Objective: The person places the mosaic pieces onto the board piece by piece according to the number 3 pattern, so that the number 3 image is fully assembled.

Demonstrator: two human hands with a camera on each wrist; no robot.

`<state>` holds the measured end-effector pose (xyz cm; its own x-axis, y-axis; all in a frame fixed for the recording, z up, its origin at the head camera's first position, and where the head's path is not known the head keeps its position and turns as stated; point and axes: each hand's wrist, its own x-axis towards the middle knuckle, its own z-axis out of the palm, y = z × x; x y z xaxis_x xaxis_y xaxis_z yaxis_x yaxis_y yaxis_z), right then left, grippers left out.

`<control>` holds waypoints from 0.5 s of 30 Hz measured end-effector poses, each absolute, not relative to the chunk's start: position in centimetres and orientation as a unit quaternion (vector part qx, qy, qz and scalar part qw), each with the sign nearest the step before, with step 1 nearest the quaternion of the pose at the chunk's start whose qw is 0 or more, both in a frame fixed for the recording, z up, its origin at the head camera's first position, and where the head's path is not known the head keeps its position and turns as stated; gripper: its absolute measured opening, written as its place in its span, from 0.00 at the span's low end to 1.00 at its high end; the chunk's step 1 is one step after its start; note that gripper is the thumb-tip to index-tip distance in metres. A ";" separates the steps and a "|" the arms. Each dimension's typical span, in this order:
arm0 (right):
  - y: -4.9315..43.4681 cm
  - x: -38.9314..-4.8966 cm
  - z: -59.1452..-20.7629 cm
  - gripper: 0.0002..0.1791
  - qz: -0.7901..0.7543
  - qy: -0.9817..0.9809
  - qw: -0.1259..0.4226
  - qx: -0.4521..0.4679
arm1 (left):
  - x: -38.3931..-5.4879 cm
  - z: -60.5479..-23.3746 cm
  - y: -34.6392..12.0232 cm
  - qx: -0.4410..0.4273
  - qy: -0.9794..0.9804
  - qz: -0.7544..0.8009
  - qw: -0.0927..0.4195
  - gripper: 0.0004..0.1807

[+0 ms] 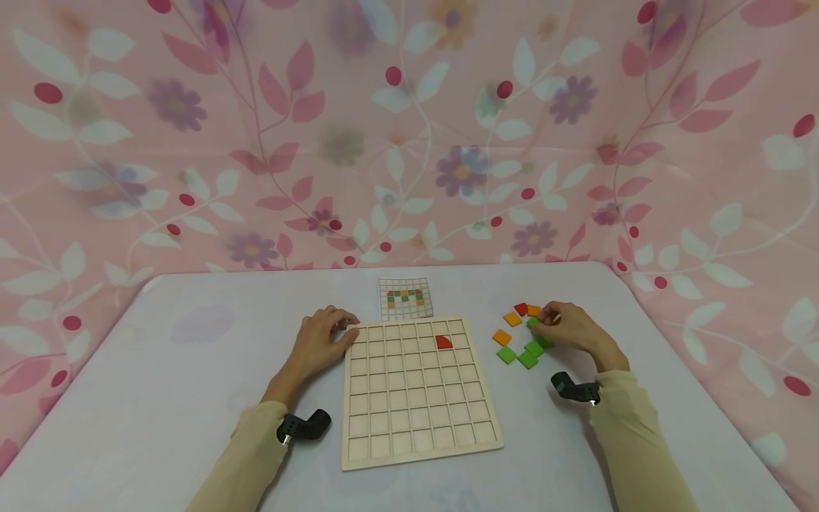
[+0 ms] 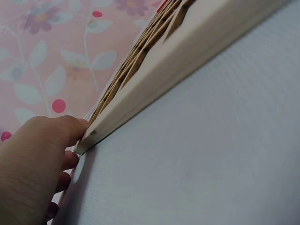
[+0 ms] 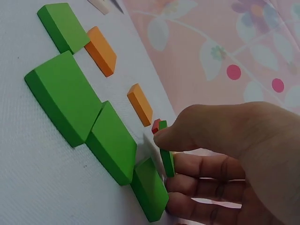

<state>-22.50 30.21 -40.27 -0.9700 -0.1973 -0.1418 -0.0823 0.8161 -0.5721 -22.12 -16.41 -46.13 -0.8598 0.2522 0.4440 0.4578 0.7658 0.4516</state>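
Observation:
A wooden grid board (image 1: 419, 387) lies on the table, with a red tile with one rounded side (image 1: 443, 342) in a cell of its second row. At the board's far left corner, my left hand (image 1: 322, 338) holds the edge with curled fingers, seen also in the left wrist view. To the board's right, my right hand (image 1: 571, 328) pinches a green tile (image 3: 166, 161) on edge between thumb and fingers. Several flat green tiles (image 1: 527, 359) lie close to that hand. Orange tiles (image 1: 502, 338) and a red tile (image 1: 521, 309) are scattered just beyond them.
A small printed card (image 1: 405, 313) with a coloured grid pattern lies behind the board. The white-covered table (image 1: 211, 370) ends at a flowered pink cloth (image 1: 409, 142). Each wrist wears a black camera band (image 1: 579, 390).

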 end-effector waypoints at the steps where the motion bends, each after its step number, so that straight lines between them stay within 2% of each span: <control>1: 30.2 -22.5 -40.3 0.19 -0.294 0.948 0.095 -0.076 | -22.1 -46.1 -16.4 -0.193 -0.922 -0.283 0.182 0.07; 8: 29.9 -22.6 -40.4 0.18 -0.294 0.948 0.082 -0.088 | -22.1 -46.2 -16.4 -0.197 -0.920 -0.281 0.189 0.06; 15: 29.6 -22.7 -40.6 0.15 -0.297 0.945 0.043 -0.126 | -22.1 -46.2 -16.4 -0.196 -0.920 -0.282 0.190 0.06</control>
<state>-22.71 29.62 -40.63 -0.9644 -0.2645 -0.0060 -0.2135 0.7912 -0.5730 -22.11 -16.42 -46.16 -0.8512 0.2532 0.4597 0.4671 0.7648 0.4437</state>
